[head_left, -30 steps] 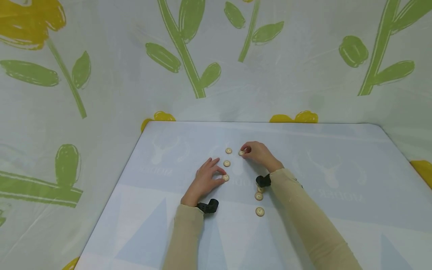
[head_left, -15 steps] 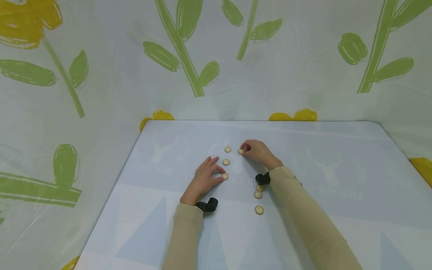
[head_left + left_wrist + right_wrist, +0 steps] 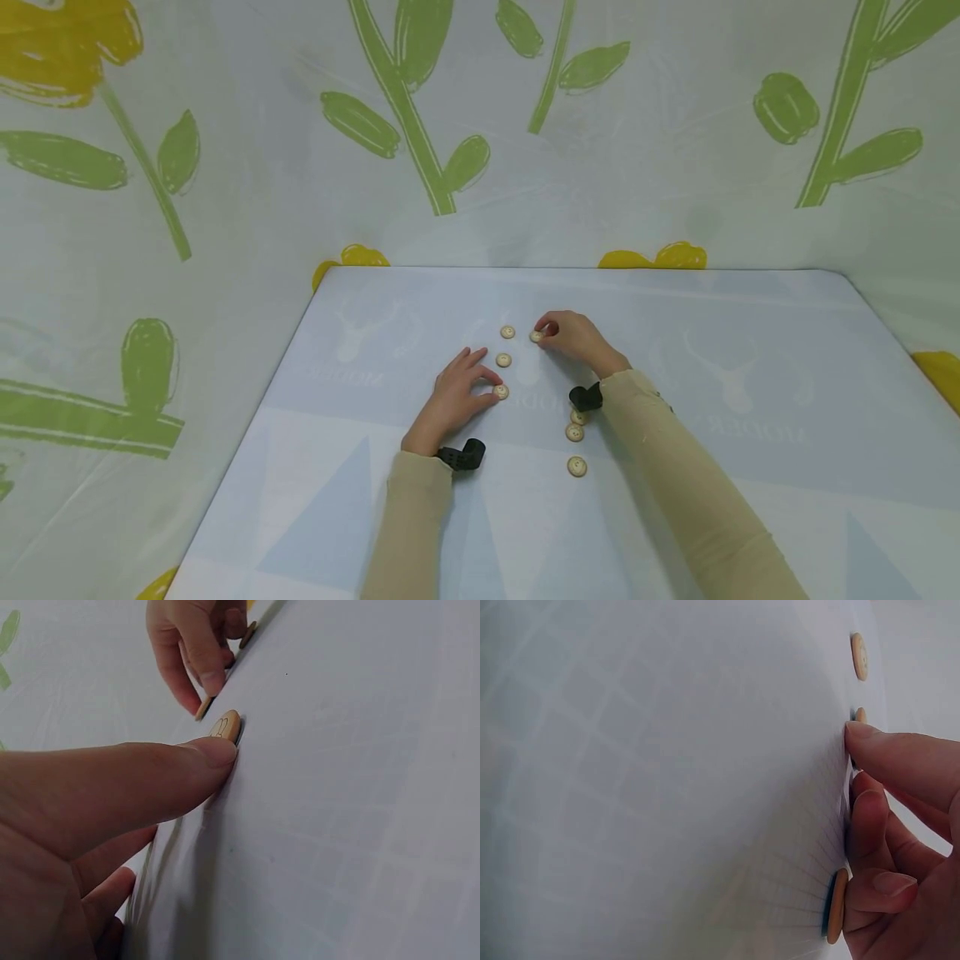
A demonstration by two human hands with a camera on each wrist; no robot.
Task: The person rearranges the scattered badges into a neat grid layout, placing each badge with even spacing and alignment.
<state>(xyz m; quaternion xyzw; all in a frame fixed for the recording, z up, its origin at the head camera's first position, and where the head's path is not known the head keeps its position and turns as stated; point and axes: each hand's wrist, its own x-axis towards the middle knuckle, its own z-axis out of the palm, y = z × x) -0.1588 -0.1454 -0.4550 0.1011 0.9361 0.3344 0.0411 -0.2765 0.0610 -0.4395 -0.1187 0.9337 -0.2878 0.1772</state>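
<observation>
My left hand [image 3: 453,392] pinches a small round wooden disc [image 3: 501,392] between thumb and index finger, low at the tabletop. The pale face of this disc [image 3: 227,724] carries thin dark lines. Beyond it on the right, my right hand [image 3: 577,340] grips another such disc [image 3: 537,337] between its fingertips. A further disc [image 3: 838,906] shows beside the right hand's curled lower fingers in the right wrist view. Two loose discs, a nearer one [image 3: 503,360] and a farther one [image 3: 507,332], lie in line beyond the left hand's disc.
Nearer on the right lie more discs: one [image 3: 577,467] apart, another [image 3: 574,432] close below a disc [image 3: 577,417] partly hidden by the right wrist camera [image 3: 586,397]. The pale patterned tabletop [image 3: 315,500] meets a flower-printed cloth [image 3: 262,167] at the back.
Both hands keep their grips and places, and the loose discs lie as before. Only the head view has shifted slightly.
</observation>
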